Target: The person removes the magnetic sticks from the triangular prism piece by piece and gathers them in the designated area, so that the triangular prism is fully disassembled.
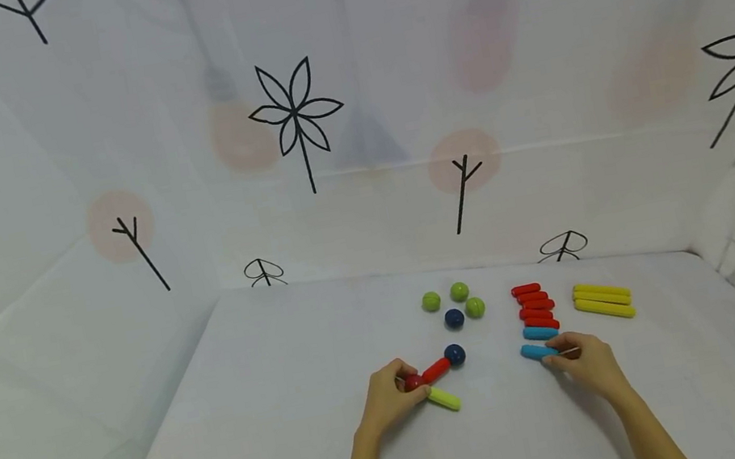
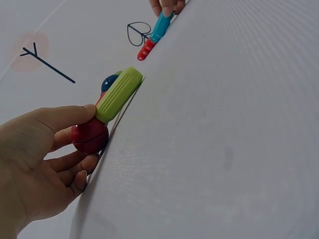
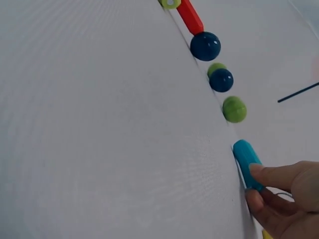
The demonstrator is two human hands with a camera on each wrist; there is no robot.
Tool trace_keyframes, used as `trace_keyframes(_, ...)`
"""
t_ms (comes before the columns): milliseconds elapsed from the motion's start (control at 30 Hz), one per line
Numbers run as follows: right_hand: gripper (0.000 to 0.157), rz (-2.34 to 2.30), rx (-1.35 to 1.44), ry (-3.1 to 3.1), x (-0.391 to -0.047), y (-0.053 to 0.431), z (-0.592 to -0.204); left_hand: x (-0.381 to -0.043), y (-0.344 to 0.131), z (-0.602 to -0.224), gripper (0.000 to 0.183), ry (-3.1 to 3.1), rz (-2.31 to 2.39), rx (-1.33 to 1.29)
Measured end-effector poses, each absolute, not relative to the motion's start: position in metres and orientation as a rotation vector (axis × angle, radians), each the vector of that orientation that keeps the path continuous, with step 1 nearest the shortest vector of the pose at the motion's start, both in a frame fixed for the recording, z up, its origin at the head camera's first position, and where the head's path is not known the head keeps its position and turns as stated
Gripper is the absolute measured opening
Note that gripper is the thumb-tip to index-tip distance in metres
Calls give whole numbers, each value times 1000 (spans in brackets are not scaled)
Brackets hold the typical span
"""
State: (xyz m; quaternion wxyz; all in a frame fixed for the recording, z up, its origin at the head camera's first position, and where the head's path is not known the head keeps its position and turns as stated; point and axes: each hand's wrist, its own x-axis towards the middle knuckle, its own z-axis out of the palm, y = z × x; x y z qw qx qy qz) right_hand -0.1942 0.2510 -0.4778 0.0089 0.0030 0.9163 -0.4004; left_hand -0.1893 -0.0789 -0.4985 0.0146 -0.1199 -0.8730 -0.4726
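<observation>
My left hand [image 1: 391,396] grips a dark red ball [image 2: 90,136] between thumb and fingers, low over the white table. From that ball a red rod [image 1: 436,371] runs to a dark blue ball [image 1: 454,355], and a yellow-green rod [image 2: 119,94] sticks out at another angle; the pieces form one joined V-shaped piece. Over on the right, my right hand [image 1: 589,364] pinches one end of a light blue rod [image 3: 245,160] between thumb and fingers, close to the tabletop. Its far end points toward the left.
Beyond the hands lie several green balls [image 1: 431,301] and a loose dark blue ball [image 1: 454,319]. A column of red rods [image 1: 536,305] ends in another light blue rod [image 1: 540,333]. Yellow rods [image 1: 603,301] lie further right. A patterned white sheet [image 1: 366,221] stands behind the table.
</observation>
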Motion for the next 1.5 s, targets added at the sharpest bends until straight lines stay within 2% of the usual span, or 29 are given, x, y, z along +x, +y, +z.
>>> trace_keyframes(300, 36, -1269, 50, 2950, -197, 254, -484, -189, -78, -498, 24, -2703, -1488, -383)
trace_keyframes(1067, 39, -1344, 152, 2997, -202, 255, -497, -191, -77, -500, 23, -2695, -1469, -381)
trace_keyframes(1333, 47, -1434, 240, 2928, -197, 252, -494, -190, -77, -500, 23, -2695, -1475, -383)
trace_keyframes(1500, 41, -1510, 104, 2951, -194, 237, -483, -189, -77, -499, 23, -2697, -1468, -382)
